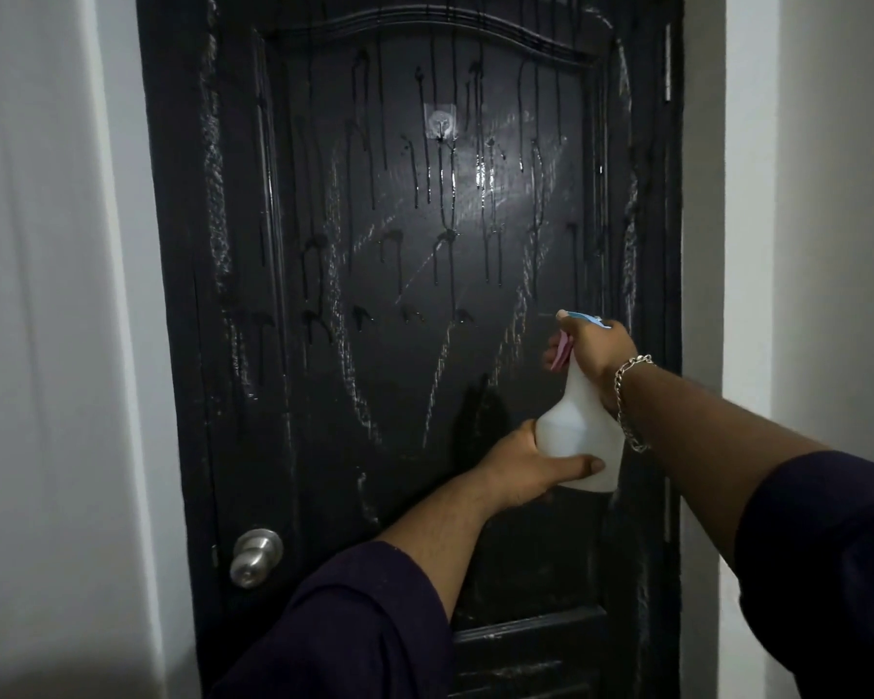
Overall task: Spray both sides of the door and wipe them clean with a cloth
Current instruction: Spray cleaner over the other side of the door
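Holding the spray bottle (579, 436) near the wet door (374, 295): my right hand (596, 348) grips its trigger neck, left hand (526, 464) cups the base. Light, slick plastic, I judge; neck's safest.

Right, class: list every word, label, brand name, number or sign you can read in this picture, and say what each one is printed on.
There is none to quote.
Spray bottle: plain white, with no label or print showing.
Door: only runs of spray and smears, no lettering.
Clear stick-on hook on the door: no readable mark.
Door knob: bare metal, with nothing written on it.
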